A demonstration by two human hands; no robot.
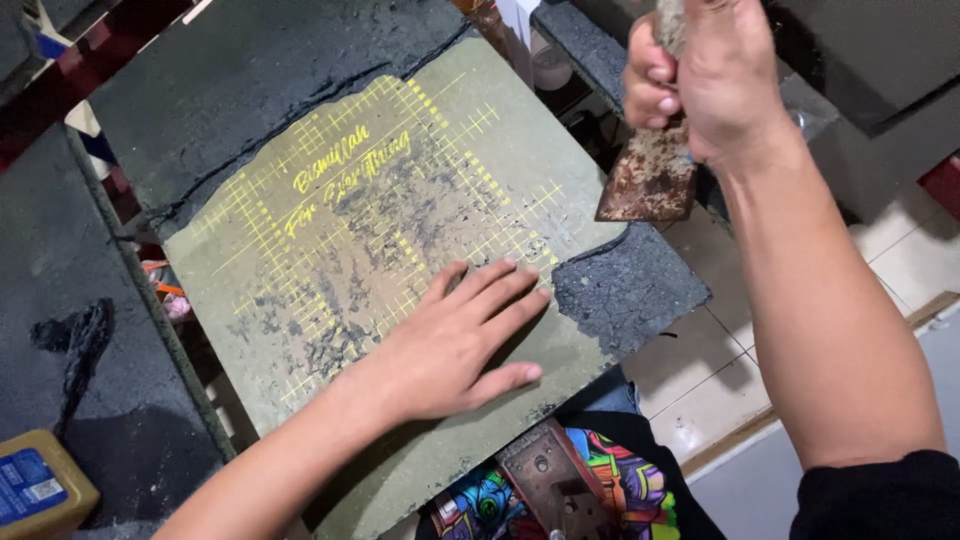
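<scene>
Cutting mat (420, 190), olive, gridded, on black table (230, 70) | left hand (450, 340) flat, fingers spread, pinning near edge | right hand (700, 75) fisted round rusty scraper (650, 175), raised off right edge | step: scraping grime | next: blade low, mat steady

Work surface = dark, rough-coated bench (230, 80), black crust cracked along a ragged line. On it: olive cutting mat (400, 230) w/ yellow grid, set at an angle, grimy black smears mid-mat, near corner overhangs the edge. Black layer (625, 285) covers mat's right corner. Left hand (455, 345) flat on mat.
</scene>
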